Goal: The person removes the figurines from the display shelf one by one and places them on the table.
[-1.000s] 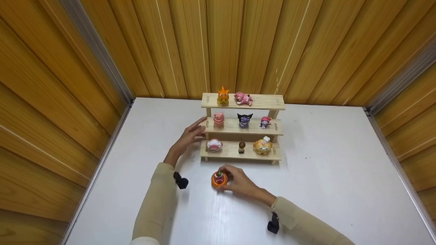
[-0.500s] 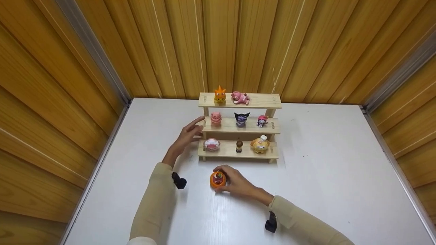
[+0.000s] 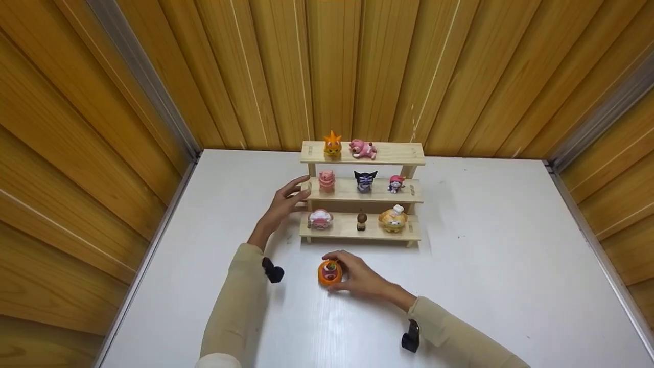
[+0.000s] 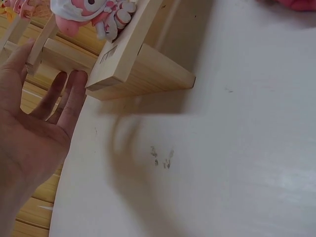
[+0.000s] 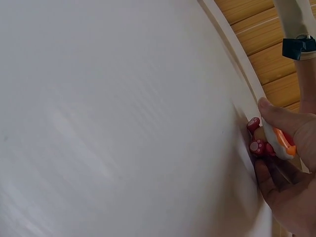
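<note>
My right hand (image 3: pixel 360 276) grips a small figurine (image 3: pixel 330 273) between thumb and fingers, low at the table in front of the shelf. The figurine has an orange round outer part, a dark red middle and a green bit on top. In the right wrist view, red paws with pink pads show on the figurine (image 5: pixel 256 146). My left hand (image 3: pixel 282 205) is at the left end of a three-tier wooden shelf (image 3: pixel 368 232), its fingers loosely extended by the middle tier. Fingers (image 4: pixel 74 101) reach close to the boards in the left wrist view; firm contact is unclear.
Figurines stand on every tier: an orange spiky one (image 3: pixel 332 145) and a pink lying one (image 3: pixel 363 149) on top, a black-eared one (image 3: pixel 365 182) mid-shelf, a yellow one with a white hat (image 3: pixel 393 220) below. Wood-panelled walls (image 3: pixel 332 71) enclose the white table (image 3: pixel 490 266).
The head view sways slightly. In the right hand the figurine has turned a little and sits marginally farther from the shelf. The left hand stays by the shelf's end.
</note>
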Tool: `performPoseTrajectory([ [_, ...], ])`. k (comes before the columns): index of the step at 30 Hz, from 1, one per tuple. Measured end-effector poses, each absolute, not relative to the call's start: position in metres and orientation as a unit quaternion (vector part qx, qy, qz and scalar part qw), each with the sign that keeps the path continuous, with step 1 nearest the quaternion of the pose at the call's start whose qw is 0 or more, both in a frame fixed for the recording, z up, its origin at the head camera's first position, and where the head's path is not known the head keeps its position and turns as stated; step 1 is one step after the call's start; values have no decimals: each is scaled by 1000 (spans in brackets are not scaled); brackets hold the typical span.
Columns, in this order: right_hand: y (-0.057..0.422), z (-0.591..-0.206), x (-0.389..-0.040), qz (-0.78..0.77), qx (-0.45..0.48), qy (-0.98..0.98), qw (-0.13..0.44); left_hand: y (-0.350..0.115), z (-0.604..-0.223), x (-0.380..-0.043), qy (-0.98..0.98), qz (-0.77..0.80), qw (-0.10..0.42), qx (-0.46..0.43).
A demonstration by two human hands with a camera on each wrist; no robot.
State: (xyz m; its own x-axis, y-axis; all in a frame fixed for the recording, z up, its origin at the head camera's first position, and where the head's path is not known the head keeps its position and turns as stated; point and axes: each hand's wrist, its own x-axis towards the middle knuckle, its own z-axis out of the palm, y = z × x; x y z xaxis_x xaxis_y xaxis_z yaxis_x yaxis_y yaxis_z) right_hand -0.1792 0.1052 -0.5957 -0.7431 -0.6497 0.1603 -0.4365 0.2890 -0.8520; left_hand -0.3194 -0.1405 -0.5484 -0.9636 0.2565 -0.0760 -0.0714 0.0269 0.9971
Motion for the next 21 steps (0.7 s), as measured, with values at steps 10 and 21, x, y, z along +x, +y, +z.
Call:
performPoseTrajectory([
  [10, 114, -593, -182, -507, -334, 785, 129, -138, -547, -325, 699, 704, 109, 60],
  [21, 140, -579, -177, -512, -328, 779, 155, -145, -551, -322, 686, 712, 142, 51],
])
